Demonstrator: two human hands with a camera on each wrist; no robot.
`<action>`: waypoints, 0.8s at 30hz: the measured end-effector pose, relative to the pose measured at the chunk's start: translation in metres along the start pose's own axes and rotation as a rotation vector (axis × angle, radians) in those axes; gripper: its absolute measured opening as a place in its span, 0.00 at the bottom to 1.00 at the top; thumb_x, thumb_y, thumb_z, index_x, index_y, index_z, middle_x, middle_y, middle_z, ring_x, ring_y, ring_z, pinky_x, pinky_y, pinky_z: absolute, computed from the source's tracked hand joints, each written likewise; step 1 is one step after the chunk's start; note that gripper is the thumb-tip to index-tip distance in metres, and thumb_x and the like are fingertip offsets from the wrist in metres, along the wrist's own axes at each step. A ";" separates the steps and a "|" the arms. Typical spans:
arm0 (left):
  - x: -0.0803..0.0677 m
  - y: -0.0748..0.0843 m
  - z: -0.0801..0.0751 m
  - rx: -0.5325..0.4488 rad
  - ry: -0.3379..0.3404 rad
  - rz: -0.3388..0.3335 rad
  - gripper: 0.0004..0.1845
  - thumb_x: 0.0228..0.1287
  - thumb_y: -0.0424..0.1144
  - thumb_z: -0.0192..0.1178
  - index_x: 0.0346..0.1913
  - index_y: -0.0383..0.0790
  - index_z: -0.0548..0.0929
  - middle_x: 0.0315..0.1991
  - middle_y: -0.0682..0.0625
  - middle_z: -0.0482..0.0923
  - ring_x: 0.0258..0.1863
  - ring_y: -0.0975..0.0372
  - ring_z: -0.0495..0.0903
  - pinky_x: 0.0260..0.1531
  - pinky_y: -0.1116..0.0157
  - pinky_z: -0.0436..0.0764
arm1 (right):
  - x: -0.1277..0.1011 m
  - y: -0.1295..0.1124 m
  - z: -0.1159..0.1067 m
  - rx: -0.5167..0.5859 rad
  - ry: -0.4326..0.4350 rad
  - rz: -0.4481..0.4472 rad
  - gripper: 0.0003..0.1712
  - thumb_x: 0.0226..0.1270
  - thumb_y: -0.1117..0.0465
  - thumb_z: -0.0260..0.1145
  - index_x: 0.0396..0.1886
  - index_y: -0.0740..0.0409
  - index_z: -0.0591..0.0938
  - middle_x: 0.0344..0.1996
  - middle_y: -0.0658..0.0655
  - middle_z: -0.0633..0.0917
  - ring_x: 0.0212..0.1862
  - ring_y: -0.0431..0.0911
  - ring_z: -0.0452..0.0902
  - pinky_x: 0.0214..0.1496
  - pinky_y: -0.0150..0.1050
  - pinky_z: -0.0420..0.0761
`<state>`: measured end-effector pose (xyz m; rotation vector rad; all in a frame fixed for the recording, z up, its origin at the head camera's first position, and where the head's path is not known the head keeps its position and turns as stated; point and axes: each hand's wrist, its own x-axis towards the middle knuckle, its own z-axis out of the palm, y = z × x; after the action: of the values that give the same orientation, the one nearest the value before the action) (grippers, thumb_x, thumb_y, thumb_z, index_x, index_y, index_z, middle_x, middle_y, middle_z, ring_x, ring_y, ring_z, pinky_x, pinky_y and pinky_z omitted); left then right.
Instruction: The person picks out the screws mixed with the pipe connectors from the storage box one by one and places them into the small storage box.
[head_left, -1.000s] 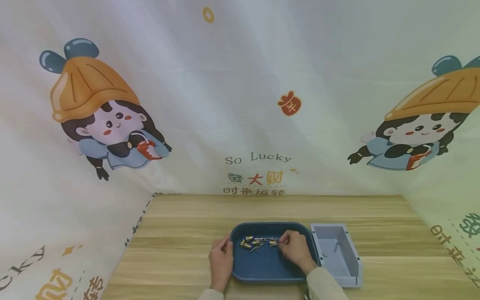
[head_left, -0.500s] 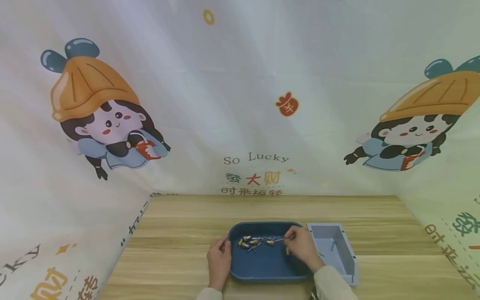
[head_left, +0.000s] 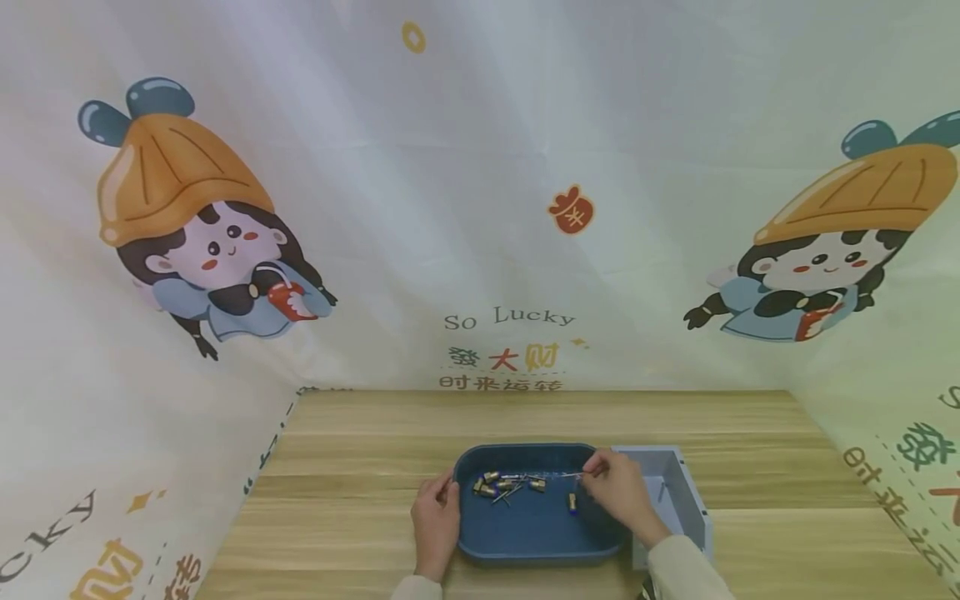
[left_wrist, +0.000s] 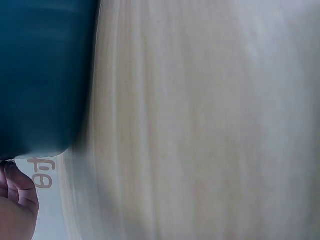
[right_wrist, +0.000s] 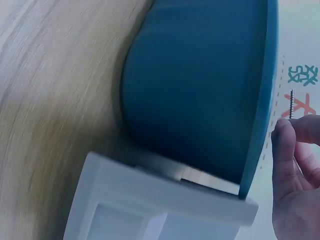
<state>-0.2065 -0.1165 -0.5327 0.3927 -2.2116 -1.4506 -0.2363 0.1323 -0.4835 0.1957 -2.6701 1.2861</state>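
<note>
A thin screw (right_wrist: 291, 103) is pinched between the fingertips of the right hand (head_left: 621, 493), above the right end of the blue tray (head_left: 525, 542). The tray's left rim is gripped by the left hand (head_left: 437, 518). Loose small metal parts (head_left: 504, 485) lie in the tray. A grey bin (head_left: 686, 498) stands touching the tray's right side, on the wooden table (head_left: 360, 467).
</note>
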 end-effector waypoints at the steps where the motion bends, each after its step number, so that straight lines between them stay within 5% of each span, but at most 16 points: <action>1: 0.000 0.000 0.000 0.002 -0.001 0.002 0.12 0.59 0.26 0.60 0.46 0.30 0.83 0.33 0.45 0.79 0.33 0.61 0.75 0.33 0.70 0.75 | 0.000 0.001 -0.001 0.003 0.005 0.000 0.05 0.49 0.73 0.67 0.23 0.61 0.79 0.19 0.53 0.83 0.15 0.38 0.75 0.18 0.30 0.74; 13: -0.001 -0.001 0.001 0.002 -0.005 -0.008 0.12 0.60 0.26 0.59 0.46 0.30 0.83 0.33 0.45 0.79 0.33 0.62 0.74 0.33 0.71 0.75 | -0.005 0.012 -0.032 -0.016 0.056 0.037 0.03 0.50 0.72 0.66 0.25 0.63 0.80 0.20 0.56 0.85 0.21 0.38 0.78 0.22 0.29 0.75; 21: -0.003 -0.001 0.001 -0.050 0.056 0.121 0.11 0.59 0.27 0.59 0.44 0.27 0.83 0.30 0.44 0.78 0.29 0.63 0.72 0.28 0.73 0.71 | -0.007 0.030 -0.048 -0.083 0.091 0.096 0.02 0.50 0.71 0.65 0.26 0.65 0.80 0.24 0.58 0.84 0.25 0.40 0.75 0.26 0.31 0.72; 24: -0.003 0.000 0.000 -0.052 0.046 0.104 0.11 0.59 0.27 0.59 0.44 0.28 0.83 0.31 0.44 0.79 0.30 0.63 0.73 0.29 0.72 0.72 | -0.010 0.035 -0.051 -0.103 0.102 0.110 0.02 0.50 0.71 0.65 0.26 0.65 0.80 0.24 0.59 0.84 0.24 0.41 0.73 0.25 0.32 0.71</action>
<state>-0.2038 -0.1146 -0.5338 0.2868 -2.1204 -1.4268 -0.2284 0.1942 -0.4805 -0.0293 -2.6835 1.1505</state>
